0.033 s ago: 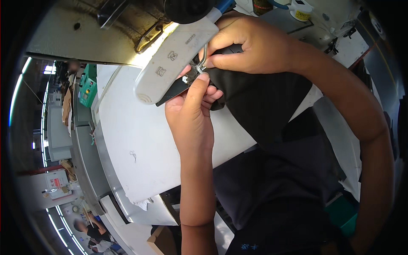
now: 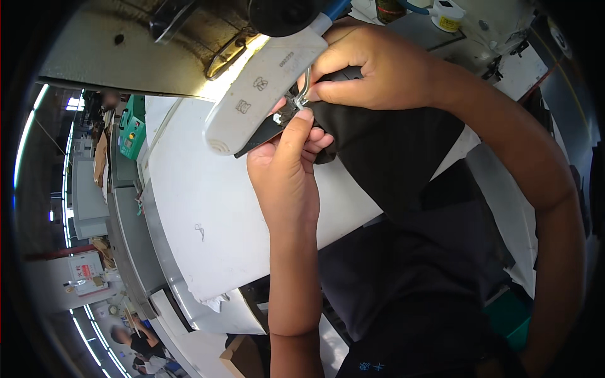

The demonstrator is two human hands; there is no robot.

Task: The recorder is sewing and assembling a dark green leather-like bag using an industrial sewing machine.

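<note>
Below the grey lamp-like arm (image 2: 265, 94) of a sewing machine, both my hands meet at a small shiny metal part (image 2: 296, 104). My left hand (image 2: 287, 157) is closed, its thumb tip against that metal part and one fingertip showing behind it; what it grips is hidden. Its curled fingers touch black cloth (image 2: 391, 145). From the right, my right hand (image 2: 372, 69) pinches at a thin bent metal rod (image 2: 307, 80) between thumb and forefinger. The cloth hangs beneath this hand toward my lap. A dark flat plate (image 2: 258, 140) lies beside my left hand.
The machine body (image 2: 126, 57) fills the upper left, its light glowing below. A white worktable (image 2: 189, 189) spreads under my left forearm. Left of it stand a green case (image 2: 132, 126) and grey benches (image 2: 135, 233). A person (image 2: 142, 340) sits far off at lower left.
</note>
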